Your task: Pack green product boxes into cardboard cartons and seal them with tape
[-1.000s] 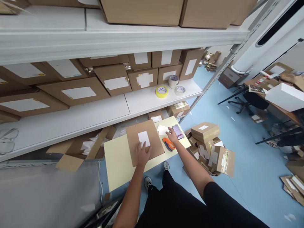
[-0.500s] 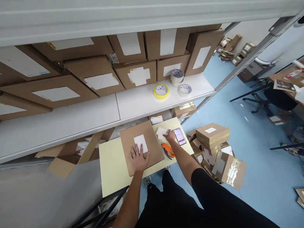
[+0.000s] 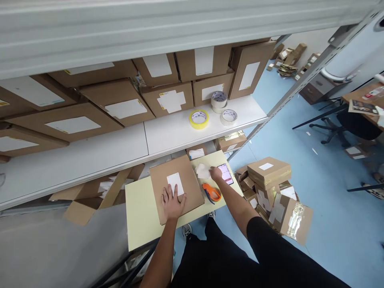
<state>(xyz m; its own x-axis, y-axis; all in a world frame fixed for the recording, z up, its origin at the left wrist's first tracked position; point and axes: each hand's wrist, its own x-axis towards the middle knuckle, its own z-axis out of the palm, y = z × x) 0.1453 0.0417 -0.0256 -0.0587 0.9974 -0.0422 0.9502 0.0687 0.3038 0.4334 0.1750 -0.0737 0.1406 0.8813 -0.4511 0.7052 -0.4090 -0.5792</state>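
Note:
My left hand lies flat with fingers spread on a brown cardboard box. Its fingertips reach the lower edge of a white label on top of the box. To the right, my right hand is closed at the edge of a piece of white paper, its fingertips partly hidden. Close by that hand, a phone with a lit screen lies on the pale yellow table. An orange tool with a blue part rests below, beside the box.
On the white shelf stand several labelled boxes, a yellow tape roll and pale tape rolls. An open carton sits under the shelf at left. Boxes are piled on the blue floor, right of the table.
The white paper by my right hand has shifted slightly and looks more crumpled or lifted. My left hand stays flat on the box. The view has tilted a little.

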